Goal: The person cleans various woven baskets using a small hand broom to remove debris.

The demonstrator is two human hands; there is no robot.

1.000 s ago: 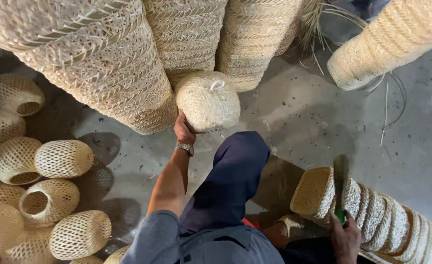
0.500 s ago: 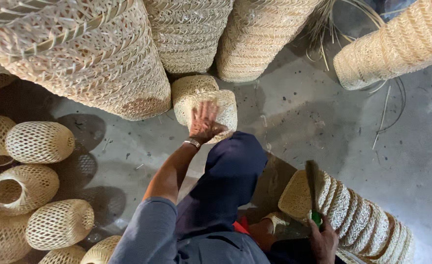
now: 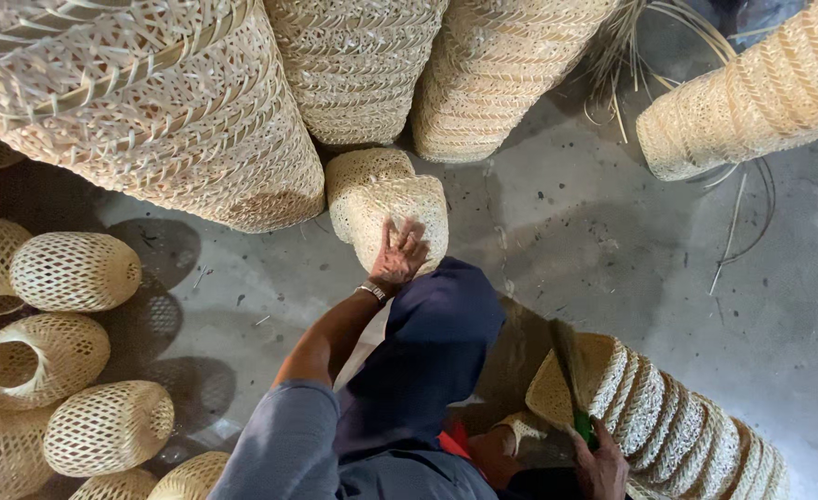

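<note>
My left hand [image 3: 398, 252] lies flat with fingers spread on a small pale woven basket [image 3: 386, 199] that rests on the concrete floor, against a row of large woven baskets. A watch is on that wrist. At the lower right my right hand [image 3: 603, 465] grips a green-handled knife [image 3: 575, 398], whose dark blade lies against the end of a stack of nested woven baskets [image 3: 677, 426] on its side. My dark blue knee [image 3: 437, 343] is between the two hands.
Large woven bamboo baskets [image 3: 177, 120] fill the top, with another stack [image 3: 751, 93] at the upper right. Several small openwork bamboo lampshades [image 3: 75, 270] lie at the left. Loose cane strips [image 3: 733, 231] trail on the grey floor [image 3: 594, 241].
My left hand carried the small basket down from in front of the big baskets and set it on the floor, and now rests on top of it. The right hand stayed by the stack.
</note>
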